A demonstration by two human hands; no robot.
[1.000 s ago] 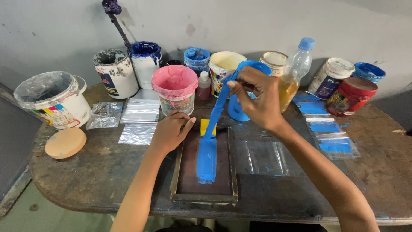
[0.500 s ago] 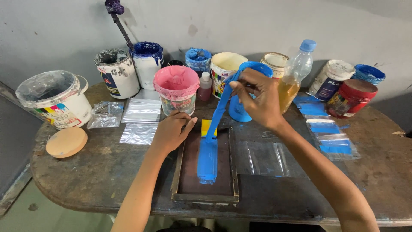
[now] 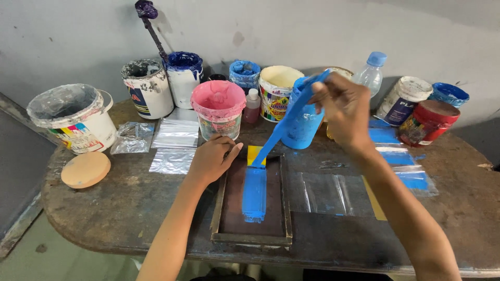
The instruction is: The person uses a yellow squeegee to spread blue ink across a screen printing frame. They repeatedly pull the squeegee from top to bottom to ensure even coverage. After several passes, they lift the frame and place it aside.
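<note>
Now your right hand (image 3: pixel 341 106) pinches the blue squeegee stick (image 3: pixel 284 127), slanting toward 7 o'clock onto the framed screen (image 3: pixel 252 200); your left hand (image 3: pixel 211 158), fingers together, presses the frame's 11 o'clock corner on the counter (image 3: pixel 120 208).

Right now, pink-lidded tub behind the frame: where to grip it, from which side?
Judgement: grip the pink-lidded tub round its side wall, below the film-covered top, coming from the front-left. It stands upright; a small bottle crowds its right, and the left hand lies nearest.
</note>
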